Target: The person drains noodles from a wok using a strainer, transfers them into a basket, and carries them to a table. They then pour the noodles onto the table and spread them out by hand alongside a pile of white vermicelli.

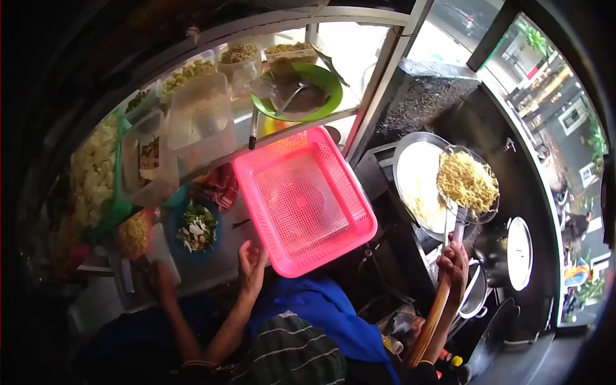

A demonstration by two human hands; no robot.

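My right hand (453,262) is closed round the long wooden handle of a wire skimmer (489,168). A heap of yellow noodles (467,181) lies in the skimmer, over the right side of a wide pan (410,168) with pale, bright contents. A few noodles show inside the pan. My left hand (251,268) has its fingers apart and holds nothing, just beside the near left corner of a pink plastic basket (260,221). The perforated bottom of the basket shows bare.
Another person's hand (162,277) is at a white board on the left, near a blue bowl (218,234) of chopped greens. On the shelf above are food tubs (199,119) and a green bowl (330,106) with a spoon. A round lid (520,253) stands right of the pan.
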